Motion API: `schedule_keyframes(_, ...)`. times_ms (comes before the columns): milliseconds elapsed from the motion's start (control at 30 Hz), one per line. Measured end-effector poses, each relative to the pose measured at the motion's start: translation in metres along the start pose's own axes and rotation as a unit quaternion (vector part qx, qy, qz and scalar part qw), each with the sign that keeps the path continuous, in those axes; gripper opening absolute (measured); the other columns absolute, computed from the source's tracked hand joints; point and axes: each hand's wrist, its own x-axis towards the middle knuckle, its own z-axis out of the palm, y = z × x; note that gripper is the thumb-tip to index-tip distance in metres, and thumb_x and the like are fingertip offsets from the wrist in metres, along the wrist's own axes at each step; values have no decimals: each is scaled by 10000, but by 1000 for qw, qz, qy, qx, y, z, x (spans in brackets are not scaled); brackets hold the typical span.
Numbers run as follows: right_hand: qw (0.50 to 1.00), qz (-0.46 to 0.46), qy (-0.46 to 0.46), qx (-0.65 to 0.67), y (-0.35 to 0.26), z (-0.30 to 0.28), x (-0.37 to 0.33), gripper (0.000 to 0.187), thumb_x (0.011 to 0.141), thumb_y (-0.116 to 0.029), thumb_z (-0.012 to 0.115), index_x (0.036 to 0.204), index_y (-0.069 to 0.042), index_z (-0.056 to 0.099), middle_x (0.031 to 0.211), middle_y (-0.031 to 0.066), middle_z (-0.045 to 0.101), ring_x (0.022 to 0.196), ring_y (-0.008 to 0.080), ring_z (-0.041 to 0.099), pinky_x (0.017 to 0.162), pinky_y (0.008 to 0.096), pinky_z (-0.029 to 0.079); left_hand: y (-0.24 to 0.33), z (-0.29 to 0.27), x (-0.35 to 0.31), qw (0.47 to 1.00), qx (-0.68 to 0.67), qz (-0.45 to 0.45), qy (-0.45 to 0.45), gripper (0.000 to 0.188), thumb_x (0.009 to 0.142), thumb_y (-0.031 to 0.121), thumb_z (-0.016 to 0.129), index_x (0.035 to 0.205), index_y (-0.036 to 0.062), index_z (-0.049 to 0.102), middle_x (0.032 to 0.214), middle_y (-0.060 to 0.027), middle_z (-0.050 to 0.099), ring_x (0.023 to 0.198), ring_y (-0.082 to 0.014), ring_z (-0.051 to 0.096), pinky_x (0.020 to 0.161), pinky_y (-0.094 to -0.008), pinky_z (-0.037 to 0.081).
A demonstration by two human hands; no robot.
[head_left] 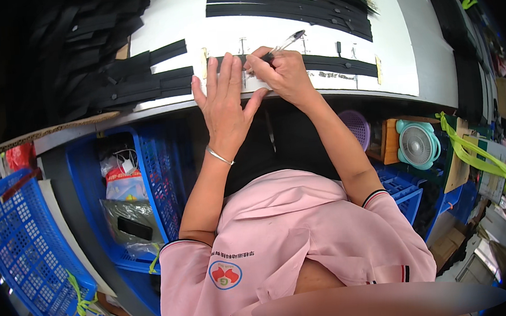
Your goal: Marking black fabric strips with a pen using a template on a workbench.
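White board [399,54] | blue baskets [39,246] beside | left fingers [225,73] spread | right fingers [262,69] pinching pen [289,39]

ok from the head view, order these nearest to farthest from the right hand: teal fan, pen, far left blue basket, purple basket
1. Pen, in the right hand
2. Purple basket, lower right
3. Teal fan, further right
4. Blue basket, far left

The place looked like a workshop: black strips [358,67] lay under and beyond the fingers [223,72] on a white marked board [398,48], with a heap of similar strips [114,96] to their left. Blue plastic crates [19,215] stood nearer the person than the fingers.
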Motion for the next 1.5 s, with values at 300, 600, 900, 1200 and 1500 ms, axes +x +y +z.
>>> schedule_keyframes(300,977,26,209,-40,7,-70,-25,194,973,-113,646,879,14,759,707,32,714,582,50,588,538,228,452,-2,0,-1,1000,17,8,6,761,885,450,775,1475,39,526,1529,-105,527,1496,-311,372,1220,-558,134)
schedule_keyframes(600,982,21,177,-70,27,-70,-25,193,962,-112,661,850,29,730,725,35,726,542,78,597,513,247,436,0,-1,1,1000,15,11,-13,776,885,444,780,1481,25,515,1545,-113,509,1507,-326,352,1222,-570,112)
schedule_keyframes(900,978,7,164,-126,27,-71,-25,198,960,-152,668,852,0,733,751,57,729,555,157,647,544,277,475,51,18,32,977,-207,39,6,484,901,236,773,1340,66,661,1365,-115,650,1312,-322,556,1189,-498,280)
schedule_keyframes(1200,990,8,139,-9,26,-74,-32,241,974,-100,634,817,63,718,725,35,727,594,82,623,544,242,462,58,38,47,985,-157,48,59,135,824,93,797,957,85,773,1029,-18,709,1004,-231,626,923,-375,422)
schedule_keyframes(1500,991,-1,108,-77,36,-78,-32,279,957,-91,644,740,78,691,723,45,721,606,94,632,552,256,474,60,39,50,985,-152,53,59,135,824,94,798,957,85,775,1039,-16,712,1014,-226,628,919,-369,419)
